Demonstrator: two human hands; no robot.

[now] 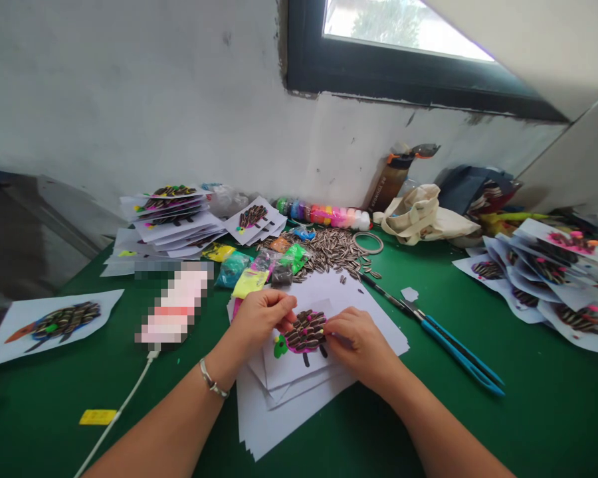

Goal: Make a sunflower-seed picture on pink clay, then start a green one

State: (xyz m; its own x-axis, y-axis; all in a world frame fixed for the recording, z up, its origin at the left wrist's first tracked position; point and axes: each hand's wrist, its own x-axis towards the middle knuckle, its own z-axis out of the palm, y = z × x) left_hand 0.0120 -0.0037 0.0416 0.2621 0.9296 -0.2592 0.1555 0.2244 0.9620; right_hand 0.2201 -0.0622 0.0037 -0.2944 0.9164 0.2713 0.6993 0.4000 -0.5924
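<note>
**Two hands working at a seed-covered figure on a paper stack**

Both hands are meeting over a small seed picture (306, 330) lying on the top sheet of a paper stack (299, 392), just below the middle of the frame. The left hand (262, 317) is curling in from the left, its fingers (285, 307) bent and pinched close together at the figure's upper left edge; whether a seed is caught between them cannot be told. The right hand (359, 342) is coming in from the right, its fingers (333, 326) closed down and pressing on the figure's right side, touching the pink clay there.

The figure's long axis is running roughly left to right across the frame, so it is lying directly between the two hands, with a green flower shape (280, 346) at its lower left. Both hands are about equally near, each touching its own end.

Above the hands, toward the centre of the frame, a heap of sunflower seeds (329, 249) is spreading over the green table (553, 411). Blue-handled scissors (453, 348) are lying to the right, well apart from the right hand. Finished sheets (172, 216) are piling up at upper left.
</note>
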